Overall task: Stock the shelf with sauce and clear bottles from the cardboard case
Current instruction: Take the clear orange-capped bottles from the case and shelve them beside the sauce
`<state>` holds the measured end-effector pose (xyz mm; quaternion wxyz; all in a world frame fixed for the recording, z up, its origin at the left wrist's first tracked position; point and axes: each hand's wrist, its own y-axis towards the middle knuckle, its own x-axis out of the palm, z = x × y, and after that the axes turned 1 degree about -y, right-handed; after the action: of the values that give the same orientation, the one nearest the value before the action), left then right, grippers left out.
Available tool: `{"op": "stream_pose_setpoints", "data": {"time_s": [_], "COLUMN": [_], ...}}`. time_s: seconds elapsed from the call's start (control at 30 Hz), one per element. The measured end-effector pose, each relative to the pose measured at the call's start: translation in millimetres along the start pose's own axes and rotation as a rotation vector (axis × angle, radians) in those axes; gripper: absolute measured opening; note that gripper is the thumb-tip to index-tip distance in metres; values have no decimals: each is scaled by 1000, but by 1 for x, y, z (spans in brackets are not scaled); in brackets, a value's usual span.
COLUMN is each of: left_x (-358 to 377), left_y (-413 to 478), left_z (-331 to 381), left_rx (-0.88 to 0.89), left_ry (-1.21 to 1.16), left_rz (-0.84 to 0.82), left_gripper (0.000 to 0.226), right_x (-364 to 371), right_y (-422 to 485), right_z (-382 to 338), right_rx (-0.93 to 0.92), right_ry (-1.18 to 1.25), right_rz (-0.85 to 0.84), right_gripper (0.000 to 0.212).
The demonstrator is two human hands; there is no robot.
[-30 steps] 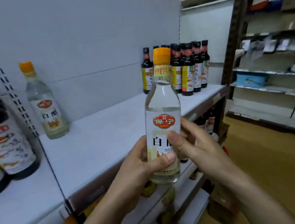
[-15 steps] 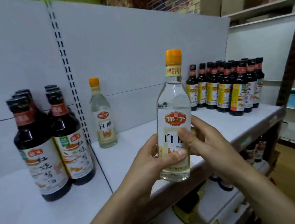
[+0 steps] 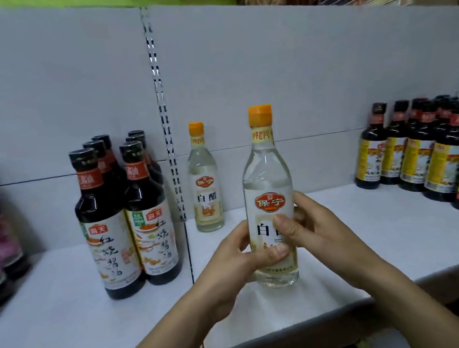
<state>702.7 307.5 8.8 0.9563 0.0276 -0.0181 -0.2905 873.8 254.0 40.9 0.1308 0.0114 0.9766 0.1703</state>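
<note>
Two hands hold one clear bottle (image 3: 267, 186) upright. The left hand (image 3: 232, 262) and the right hand (image 3: 320, 229) both have their fingers (image 3: 274, 251) curled round its lower half, with the thumbs pressed on the front label.

A moment ago the bottle hung out by the front edge of the shelf (image 3: 372, 229). Now it is over the white board, closer to the other clear bottle (image 3: 205, 188) that stands at the back by the slotted post (image 3: 164, 124). I cannot tell if its bottom touches the shelf yet. I think it is about to be set down near its twin.

The red badge (image 3: 269, 202) on the held bottle says 保宁, and the twin has the same one. The twin reads 白醋; on the held bottle a thumb hides the second sign. The dark sauce bottles (image 3: 130, 213) on the left say 海天 and 红烧酱油. The yellow-label bottles (image 3: 421, 157) on the right are too blurry to read.
</note>
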Motion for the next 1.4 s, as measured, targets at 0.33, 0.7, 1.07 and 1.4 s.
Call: {"op": "stream_pose_setpoints", "data": {"time_s": [0.33, 0.7, 1.07, 1.4], "left_x": [-6, -16, -29, -43], "left_y": [28, 56, 85, 102], "left_z": [-16, -27, -23, -34], "left_rx": [-20, 25, 18, 9], "left_ry": [46, 53, 149, 193], "left_rz": [107, 140, 164, 313], "left_gripper": [43, 47, 50, 63], "right_x": [-8, -13, -14, -5], "right_y": [43, 70, 100, 135], "right_z": [43, 60, 70, 79], "right_rx": [15, 15, 80, 157], "right_ry": [-29, -64, -176, -146], "right_rz": [-111, -138, -135, -164], "right_gripper": [42, 45, 56, 52]}}
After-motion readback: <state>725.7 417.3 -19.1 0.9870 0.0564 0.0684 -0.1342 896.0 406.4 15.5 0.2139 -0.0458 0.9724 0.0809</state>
